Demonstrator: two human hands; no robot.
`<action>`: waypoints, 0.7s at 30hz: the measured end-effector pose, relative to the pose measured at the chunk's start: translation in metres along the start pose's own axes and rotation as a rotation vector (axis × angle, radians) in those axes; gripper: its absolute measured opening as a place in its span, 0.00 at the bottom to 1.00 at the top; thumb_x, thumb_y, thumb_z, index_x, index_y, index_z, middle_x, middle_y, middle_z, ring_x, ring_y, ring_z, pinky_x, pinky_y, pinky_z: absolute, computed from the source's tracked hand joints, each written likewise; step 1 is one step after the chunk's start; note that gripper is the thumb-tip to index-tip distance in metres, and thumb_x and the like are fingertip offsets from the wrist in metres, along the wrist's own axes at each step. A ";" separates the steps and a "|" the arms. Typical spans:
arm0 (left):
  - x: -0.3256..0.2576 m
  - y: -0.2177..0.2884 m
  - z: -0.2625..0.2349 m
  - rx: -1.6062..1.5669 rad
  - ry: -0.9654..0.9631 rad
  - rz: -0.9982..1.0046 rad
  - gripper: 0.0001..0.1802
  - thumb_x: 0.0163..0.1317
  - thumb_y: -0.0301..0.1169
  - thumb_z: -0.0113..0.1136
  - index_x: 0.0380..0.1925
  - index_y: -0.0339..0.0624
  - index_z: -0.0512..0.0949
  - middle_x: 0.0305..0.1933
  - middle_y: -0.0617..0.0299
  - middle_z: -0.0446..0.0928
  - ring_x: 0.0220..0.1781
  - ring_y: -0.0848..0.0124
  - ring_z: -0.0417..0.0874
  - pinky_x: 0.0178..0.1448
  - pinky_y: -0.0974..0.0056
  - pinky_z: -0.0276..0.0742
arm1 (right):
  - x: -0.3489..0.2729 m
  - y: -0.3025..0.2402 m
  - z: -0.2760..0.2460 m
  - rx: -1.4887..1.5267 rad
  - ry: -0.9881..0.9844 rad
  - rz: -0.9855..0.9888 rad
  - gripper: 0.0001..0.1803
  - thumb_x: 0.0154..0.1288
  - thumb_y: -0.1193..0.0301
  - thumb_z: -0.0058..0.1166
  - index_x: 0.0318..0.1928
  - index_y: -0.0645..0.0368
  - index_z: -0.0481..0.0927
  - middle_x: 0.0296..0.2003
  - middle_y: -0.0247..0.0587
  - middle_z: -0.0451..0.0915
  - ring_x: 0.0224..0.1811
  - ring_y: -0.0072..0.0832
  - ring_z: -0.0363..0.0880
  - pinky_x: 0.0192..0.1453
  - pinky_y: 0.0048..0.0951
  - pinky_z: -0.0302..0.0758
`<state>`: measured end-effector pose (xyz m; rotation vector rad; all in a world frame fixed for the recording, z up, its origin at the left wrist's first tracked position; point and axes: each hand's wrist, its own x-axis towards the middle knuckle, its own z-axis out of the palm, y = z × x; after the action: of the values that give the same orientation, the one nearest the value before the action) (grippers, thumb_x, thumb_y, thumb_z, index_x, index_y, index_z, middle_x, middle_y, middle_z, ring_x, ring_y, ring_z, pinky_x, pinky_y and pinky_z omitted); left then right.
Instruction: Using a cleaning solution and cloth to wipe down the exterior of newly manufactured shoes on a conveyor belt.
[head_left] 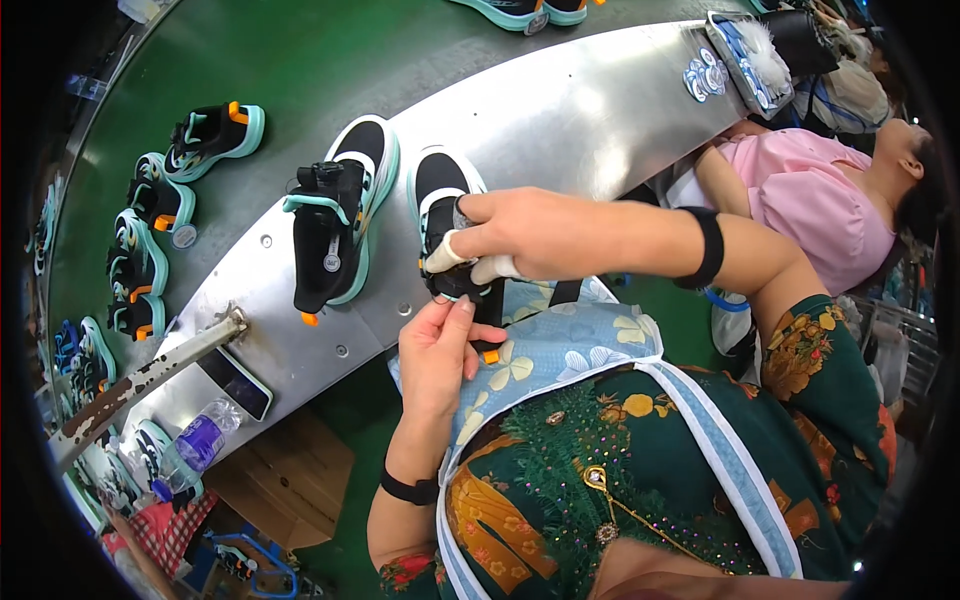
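Nearest the lens is the person's own front: a dark green patterned top under a pale blue floral apron (pixel 560 350), the largest thing in view. From it both forearms reach to the metal worktop (pixel 560 120), a long curved steel ledge beside a green conveyor belt (pixel 300 60).

The right hand (pixel 520 235) lies over the near black shoe (pixel 440 200), its grip closed on the heel end, with cloth-taped fingertips (pixel 445 255) pressing down. The left hand (pixel 435 350) comes up from below, thumb and forefinger pinched on the shoe's lower edge, where a small orange tab (pixel 490 356) shows.

To do this step well, I judge the right hand should keep the shoe pinned firmly against the worktop's edge so it cannot twist, while the left works the small part with fingertips only, pulling in line with the shoe and not sideways.

The shoe is a small black sports shoe with a mint-green sole, white trim and orange tabs; its toe points away from the person. A matching second shoe (pixel 335 225) lies just beside it to the left, apart from both hands.
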<state>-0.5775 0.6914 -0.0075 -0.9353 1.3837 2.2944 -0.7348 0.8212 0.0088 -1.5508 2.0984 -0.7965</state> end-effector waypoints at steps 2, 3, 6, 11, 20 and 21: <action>0.002 -0.001 0.001 0.007 0.001 -0.002 0.12 0.71 0.31 0.50 0.44 0.34 0.77 0.25 0.51 0.82 0.10 0.83 0.65 0.15 0.77 0.57 | -0.003 -0.006 0.007 -0.075 0.068 0.029 0.19 0.55 0.62 0.63 0.46 0.55 0.78 0.28 0.40 0.74 0.31 0.42 0.76 0.36 0.40 0.73; 0.004 -0.001 0.001 0.016 0.003 0.004 0.12 0.71 0.31 0.50 0.44 0.33 0.77 0.26 0.51 0.83 0.11 0.83 0.66 0.16 0.77 0.58 | -0.003 -0.004 0.009 -0.072 0.068 0.034 0.19 0.55 0.62 0.63 0.46 0.55 0.78 0.28 0.40 0.74 0.31 0.42 0.76 0.36 0.40 0.73; 0.006 -0.004 -0.003 0.020 -0.022 0.002 0.12 0.71 0.32 0.49 0.42 0.34 0.76 0.26 0.52 0.82 0.12 0.81 0.69 0.16 0.77 0.59 | -0.002 0.001 0.011 -0.015 0.158 0.001 0.15 0.57 0.65 0.61 0.45 0.54 0.79 0.28 0.40 0.73 0.30 0.41 0.75 0.38 0.40 0.72; 0.007 -0.005 0.006 0.006 -0.006 0.007 0.11 0.71 0.29 0.48 0.41 0.33 0.77 0.25 0.51 0.82 0.12 0.81 0.69 0.15 0.77 0.59 | -0.008 0.007 0.005 0.015 0.065 -0.063 0.12 0.56 0.64 0.61 0.38 0.54 0.78 0.31 0.41 0.75 0.32 0.40 0.74 0.40 0.36 0.70; 0.010 -0.003 0.014 0.035 -0.008 0.000 0.11 0.72 0.30 0.46 0.41 0.34 0.76 0.25 0.51 0.82 0.12 0.81 0.70 0.16 0.77 0.60 | -0.016 0.020 0.011 -0.053 0.151 -0.114 0.17 0.51 0.68 0.64 0.44 0.52 0.79 0.30 0.39 0.73 0.36 0.38 0.73 0.45 0.35 0.68; 0.011 -0.002 0.015 0.033 -0.011 -0.003 0.11 0.72 0.30 0.46 0.41 0.34 0.76 0.25 0.51 0.82 0.12 0.81 0.69 0.16 0.77 0.60 | -0.016 0.021 0.013 -0.154 0.169 -0.089 0.20 0.53 0.69 0.63 0.49 0.48 0.80 0.32 0.41 0.73 0.39 0.38 0.73 0.46 0.36 0.68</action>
<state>-0.5897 0.7047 -0.0114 -0.9134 1.4098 2.2639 -0.7371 0.8388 -0.0153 -1.7220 2.2714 -0.8410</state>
